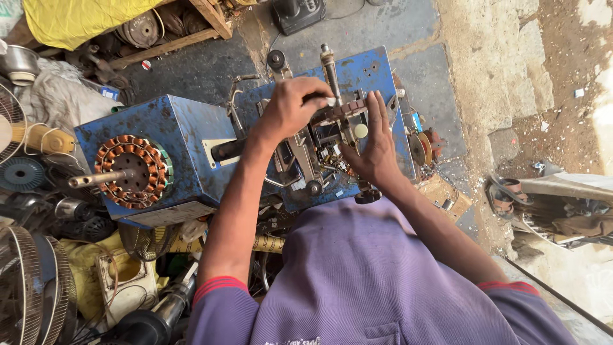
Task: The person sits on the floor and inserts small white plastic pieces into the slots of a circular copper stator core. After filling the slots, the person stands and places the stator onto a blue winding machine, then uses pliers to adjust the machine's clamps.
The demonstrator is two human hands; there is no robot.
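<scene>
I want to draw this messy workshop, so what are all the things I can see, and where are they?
blue machine: one, blue, centre, under both hands
copper stator: one, orange-brown coils, on the machine's left face
shaft: one, grey, sticking out of the stator
yellow cloth: one, yellow, top left
metal bowl: one, silver, far left top
fan guards: at least two, dark wire, bottom left
sandals: a pair, brown, right on the ground
black device: one, black, top centre
purple shirt: one, purple, bottom
left hand: on the machine's top bar
right hand: fingers on the machine's mechanism
</scene>
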